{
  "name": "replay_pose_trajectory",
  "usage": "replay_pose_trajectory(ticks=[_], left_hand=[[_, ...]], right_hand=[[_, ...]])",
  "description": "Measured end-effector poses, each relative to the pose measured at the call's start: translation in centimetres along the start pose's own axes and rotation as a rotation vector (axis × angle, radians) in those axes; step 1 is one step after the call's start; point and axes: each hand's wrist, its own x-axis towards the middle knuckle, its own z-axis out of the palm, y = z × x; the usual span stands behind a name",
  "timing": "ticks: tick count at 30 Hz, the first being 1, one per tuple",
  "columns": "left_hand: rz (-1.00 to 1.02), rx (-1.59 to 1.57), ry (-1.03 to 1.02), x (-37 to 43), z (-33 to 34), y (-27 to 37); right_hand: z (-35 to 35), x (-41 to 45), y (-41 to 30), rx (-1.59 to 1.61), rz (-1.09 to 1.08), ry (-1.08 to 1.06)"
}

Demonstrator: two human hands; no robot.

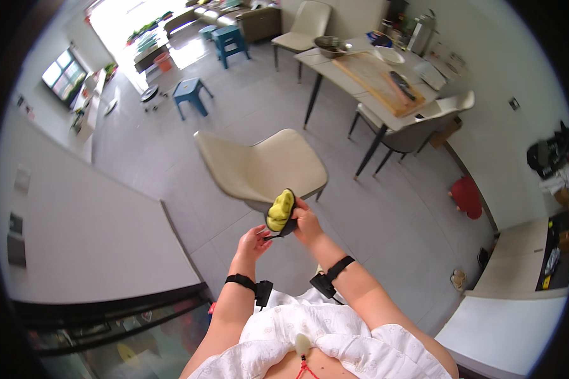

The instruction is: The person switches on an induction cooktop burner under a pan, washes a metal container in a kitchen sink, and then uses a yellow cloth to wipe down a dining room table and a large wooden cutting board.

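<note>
My right hand [307, 221] grips a small black-edged item with a yellow-green padded face [280, 211], held up in front of me over a beige chair [277, 163]. The padded side is turned to the left; I cannot tell exactly what the item is. A thin black strap [276, 235] runs from its lower end to my left hand [253, 243]. The fingers of that hand are partly curled about the strap's end. Each forearm wears a black band with a small black box.
A dining table [308, 58] at the upper right bears a wooden cutting board [360, 78] and a metal bowl [331, 46]. Blue stools [189, 90] stand farther off. A glass-fronted cabinet [137, 331] is at the lower left, a white-topped cabinet [502, 322] at the lower right.
</note>
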Motion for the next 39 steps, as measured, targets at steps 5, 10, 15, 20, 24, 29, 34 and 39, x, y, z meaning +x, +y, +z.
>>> replay_pose_trajectory(ticks=[5, 10, 15, 20, 24, 29, 34, 39], left_hand=[[-0.107, 0.158, -0.146, 4.8, 15.5, -1.7], [-0.128, 0.232, -0.231, 8.2, 25.7, -0.5], [-0.164, 0.221, -0.290, 14.7, 31.9, 2.7], [-0.169, 0.246, -0.256, 20.3, 37.9, 5.5], [-0.249, 0.259, -0.241, 24.0, 39.6, 7.6], [-0.174, 0.141, -0.038, 27.9, 37.4, 11.8], [-0.128, 0.090, 0.096, 31.2, 38.8, 13.0], [-0.095, 0.101, 0.012, 32.8, 41.8, 12.1]], right_hand=[[-9.6, 1.3, -12.0, -0.096, -0.144, 0.239], [-15.1, 3.8, -22.2, -0.125, -0.362, 0.364], [-17.7, 10.7, -28.7, -0.464, -0.643, 0.588], [-20.7, 16.9, -33.8, -1.193, -0.861, 0.754], [-23.0, 21.9, -34.9, -1.528, -0.945, 0.931], [-24.6, 24.9, -35.3, -1.640, -0.973, 0.893], [-28.3, 26.9, -34.8, -2.200, -0.509, 0.545], [-29.2, 29.5, -35.0, -2.355, -0.422, 0.469]])
